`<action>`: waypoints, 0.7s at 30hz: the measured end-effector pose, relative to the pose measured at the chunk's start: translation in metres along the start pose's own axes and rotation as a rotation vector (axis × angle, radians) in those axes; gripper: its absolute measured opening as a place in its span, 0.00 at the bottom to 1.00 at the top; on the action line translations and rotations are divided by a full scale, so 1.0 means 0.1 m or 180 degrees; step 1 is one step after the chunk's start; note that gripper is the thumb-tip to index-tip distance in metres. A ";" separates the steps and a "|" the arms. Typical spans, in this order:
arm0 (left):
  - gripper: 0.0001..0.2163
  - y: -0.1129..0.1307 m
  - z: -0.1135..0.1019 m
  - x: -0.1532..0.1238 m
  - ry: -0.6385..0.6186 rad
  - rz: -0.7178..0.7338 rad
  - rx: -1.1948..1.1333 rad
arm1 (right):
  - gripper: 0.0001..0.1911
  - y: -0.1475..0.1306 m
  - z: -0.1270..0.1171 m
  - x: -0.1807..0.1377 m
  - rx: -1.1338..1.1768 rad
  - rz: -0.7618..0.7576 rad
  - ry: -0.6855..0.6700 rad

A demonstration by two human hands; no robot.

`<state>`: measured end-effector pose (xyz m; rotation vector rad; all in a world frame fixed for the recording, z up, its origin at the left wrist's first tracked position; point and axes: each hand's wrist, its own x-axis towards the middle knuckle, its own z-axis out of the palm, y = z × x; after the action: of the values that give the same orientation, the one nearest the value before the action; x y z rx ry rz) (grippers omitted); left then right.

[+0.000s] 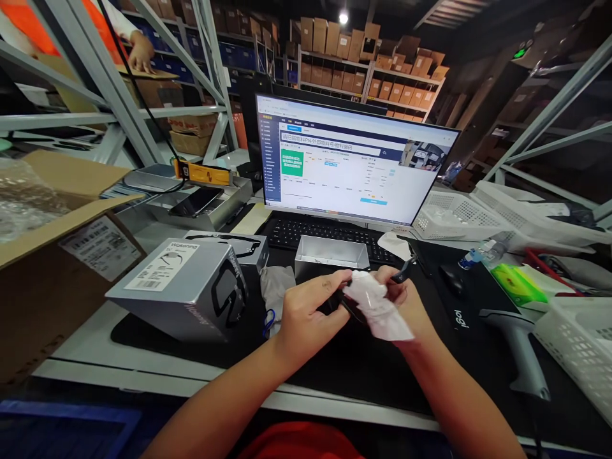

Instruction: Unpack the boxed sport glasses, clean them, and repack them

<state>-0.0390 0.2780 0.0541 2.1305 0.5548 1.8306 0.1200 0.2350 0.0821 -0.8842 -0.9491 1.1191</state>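
My left hand point(308, 312) is closed, thumb and fingers pinching a dark, slim item that mostly hides behind them. Opposite it, my right hand point(404, 296) has its fingers curled round the same item, whose dark curved end point(405, 271) sticks out above. Crumpled white wrapping point(377, 306) hangs between the hands and lies over my right palm and wrist. Just beyond them stands an open silver-grey box tray point(332, 254). Left of my left hand are a grey cloth pouch point(278, 290) with a blue cord and a closed grey box point(179, 287) marked Wakening.
Behind stand a keyboard point(315, 231) and a lit monitor point(344, 166). A barcode scanner point(519, 350), mouse point(451, 280) and white baskets point(578, 338) are at the right. An open carton point(67, 280) is at the left; another person's hand point(141, 52) shows beyond the rack.
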 end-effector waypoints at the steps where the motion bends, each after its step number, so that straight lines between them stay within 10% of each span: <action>1: 0.19 -0.01 -0.01 0.00 0.0007 -0.0048 -0.0024 | 0.18 -0.01 -0.03 0.02 0.0155 0.0052 0.0138; 10: 0.15 -0.09 -0.04 0.01 0.0350 -0.0429 0.0130 | 0.17 -0.29 -0.33 0.19 0.0341 -0.0364 0.1032; 21: 0.14 -0.06 -0.06 0.01 0.0450 -0.0217 0.0327 | 0.18 -0.10 -0.17 0.01 -0.0234 -0.0588 0.0763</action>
<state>-0.0453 0.2838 0.0531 2.0285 0.7600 1.9645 0.1394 0.2320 0.0854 -0.9468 -0.8580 0.8053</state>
